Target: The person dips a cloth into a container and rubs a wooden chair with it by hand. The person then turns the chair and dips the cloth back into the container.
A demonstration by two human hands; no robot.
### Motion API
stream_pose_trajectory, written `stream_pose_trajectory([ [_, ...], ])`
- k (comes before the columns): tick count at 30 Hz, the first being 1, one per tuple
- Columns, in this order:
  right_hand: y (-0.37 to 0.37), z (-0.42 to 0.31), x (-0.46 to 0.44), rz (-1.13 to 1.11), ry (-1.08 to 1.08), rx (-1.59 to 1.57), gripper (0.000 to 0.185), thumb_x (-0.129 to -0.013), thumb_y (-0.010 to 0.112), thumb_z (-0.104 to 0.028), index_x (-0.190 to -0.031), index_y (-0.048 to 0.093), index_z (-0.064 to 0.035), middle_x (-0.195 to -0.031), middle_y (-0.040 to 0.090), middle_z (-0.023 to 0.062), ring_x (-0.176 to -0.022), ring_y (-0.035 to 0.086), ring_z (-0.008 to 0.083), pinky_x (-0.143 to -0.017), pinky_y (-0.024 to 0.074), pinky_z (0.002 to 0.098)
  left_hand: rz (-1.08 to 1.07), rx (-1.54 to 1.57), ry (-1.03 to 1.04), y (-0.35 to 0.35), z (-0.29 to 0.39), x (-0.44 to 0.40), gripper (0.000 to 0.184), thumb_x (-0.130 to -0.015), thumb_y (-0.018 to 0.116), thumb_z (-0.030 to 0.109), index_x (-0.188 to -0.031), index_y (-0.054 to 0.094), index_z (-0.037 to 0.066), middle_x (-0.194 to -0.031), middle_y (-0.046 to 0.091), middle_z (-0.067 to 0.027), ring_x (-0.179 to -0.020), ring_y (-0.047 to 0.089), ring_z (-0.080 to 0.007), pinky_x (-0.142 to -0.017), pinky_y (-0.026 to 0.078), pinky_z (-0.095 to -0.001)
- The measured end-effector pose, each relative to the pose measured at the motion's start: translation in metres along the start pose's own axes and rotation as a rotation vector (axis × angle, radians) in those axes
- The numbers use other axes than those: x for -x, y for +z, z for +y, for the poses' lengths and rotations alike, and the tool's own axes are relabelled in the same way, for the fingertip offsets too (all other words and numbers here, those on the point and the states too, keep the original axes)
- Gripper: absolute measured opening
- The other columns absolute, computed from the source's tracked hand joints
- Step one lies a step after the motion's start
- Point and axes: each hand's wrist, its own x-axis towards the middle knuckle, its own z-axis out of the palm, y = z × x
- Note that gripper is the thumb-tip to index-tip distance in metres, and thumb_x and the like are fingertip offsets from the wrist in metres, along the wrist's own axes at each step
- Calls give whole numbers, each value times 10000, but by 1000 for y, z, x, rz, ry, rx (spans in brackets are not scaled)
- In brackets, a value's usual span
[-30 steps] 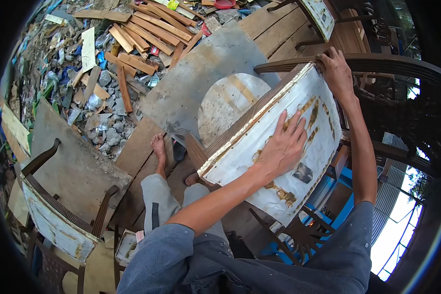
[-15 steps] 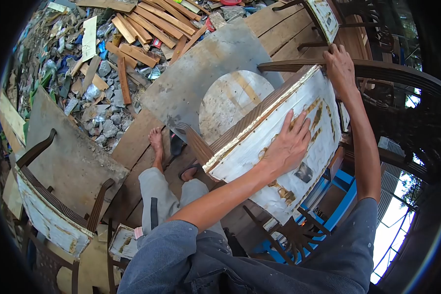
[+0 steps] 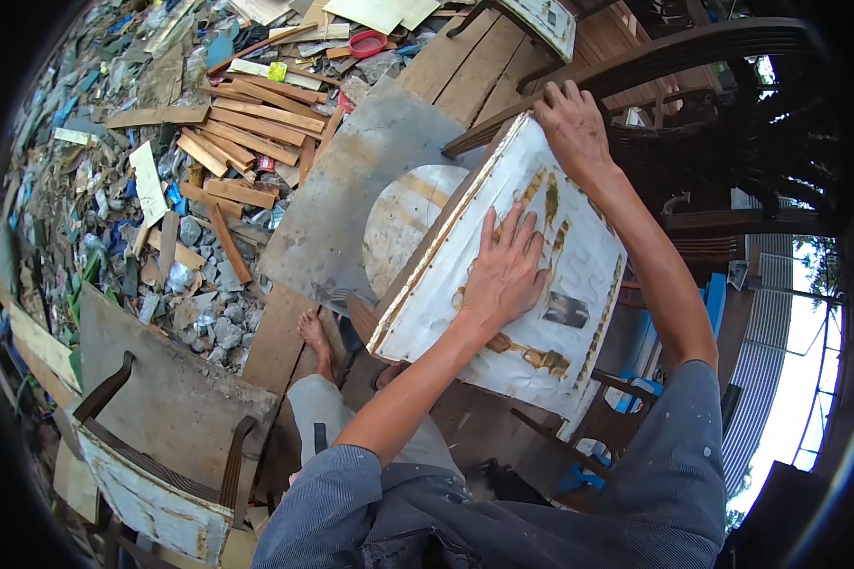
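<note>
A dark wooden chair (image 3: 740,47) is tipped over in front of me, with the white, brown-stained face of its seat (image 3: 579,266) turned towards me. My left hand (image 3: 508,275) lies flat on this face, fingers spread. At the seat's far corner, my right hand (image 3: 574,133) has its fingers curled over the edge, beside the dark wooden frame. A pale trim strip runs along the seat's left edge. A dark rectangular patch (image 3: 566,311) shows on the white surface.
A round pale disc (image 3: 408,223) lies on a grey board (image 3: 332,199) beyond the seat. Rubble and a stack of wood strips (image 3: 256,123) spread at upper left. Another white-seated chair (image 3: 152,493) stands lower left, and one (image 3: 546,24) is at the top. Blue objects lie at right.
The view has swung so that more rubble shows at left. The chair seat and both hands appear further left and tilted more upright. My left hand stays flat, my right at the corner.
</note>
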Motion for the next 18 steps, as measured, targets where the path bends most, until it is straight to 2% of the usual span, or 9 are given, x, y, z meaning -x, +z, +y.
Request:
stream_pose_trajectory([
  [3, -60, -12, 62, 39, 107, -198, 170, -839, 637, -59, -988, 720, -56, -1034, 655, 103, -1013, 612, 313, -827, 499, 433, -1, 29, 28, -7, 1, 0, 514, -904, 722, 396, -1298, 656, 72, -1516, 527, -130, -1526, 338, -334, -1276, 177, -581],
  [5, -90, -21, 113, 63, 266, -334, 168, -844, 656, -48, -994, 727, -76, -1035, 659, 99, -993, 617, 314, -820, 517, 437, -31, 114, 38, -19, 5, 1, 518, -896, 727, 411, -1303, 661, 97, -1515, 529, -123, -1525, 340, -321, -1277, 171, -581],
  [6, -109, -24, 137, 48, 343, -368, 169, -854, 667, -41, -1006, 732, -74, -1023, 658, 100, -982, 617, 316, -817, 522, 440, -24, 169, 65, -26, 4, 1, 532, -888, 768, 385, -1328, 655, 108, -1496, 549, -136, -1499, 385, -330, -1263, 238, -552],
  [9, -153, -39, 217, -2, 648, -538, 169, -884, 695, -32, -1040, 752, -64, -996, 659, 116, -985, 611, 329, -838, 514, 444, 74, 525, 78, -45, -1, -3, 581, -868, 812, 358, -1324, 637, 45, -1415, 583, -186, -1428, 455, -390, -1220, 317, -544],
  [10, -160, -45, 247, -13, 714, -567, 166, -895, 694, -47, -1046, 758, -66, -1000, 660, 123, -995, 610, 336, -854, 505, 446, 116, 553, 72, -71, 9, -3, 618, -849, 856, 325, -1333, 625, 19, -1397, 598, -200, -1375, 513, -398, -1161, 408, -499],
  [13, -181, -75, 320, -140, 940, -664, 160, -913, 699, -93, -1056, 766, -71, -1013, 657, 140, -1023, 607, 353, -903, 477, 455, 132, 698, 23, -173, 59, -5, 668, -817, 891, 314, -1346, 615, 14, -1400, 601, -190, -1336, 558, -353, -1126, 444, -452],
  [16, -180, -116, 382, -111, 1073, -805, 165, -921, 701, -112, -1068, 766, -71, -1012, 652, 141, -1015, 604, 353, -910, 470, 460, 249, 744, 252, -248, 120, -2, 711, -718, 959, 391, -1243, 650, 24, -1329, 617, -191, -1232, 612, -314, -1043, 491, -431],
  [17, -181, -130, 393, -102, 1108, -819, 164, -925, 700, -115, -1069, 766, -73, -1011, 651, 141, -1013, 603, 352, -910, 470, 459, 177, 772, 285, -266, 147, 4, 844, -681, 900, 590, -1220, 656, -12, -1303, 618, -201, -1232, 601, -305, -1056, 469, -443],
  [18, -184, -144, 403, -104, 1134, -836, 163, -929, 698, -118, -1071, 766, -74, -1011, 649, 141, -1011, 603, 351, -910, 469, 459, 110, 791, 344, -275, 174, 13, 845, -684, 896, 591, -1224, 653, -12, -1305, 617, -202, -1234, 599, -306, -1058, 467, -445],
])
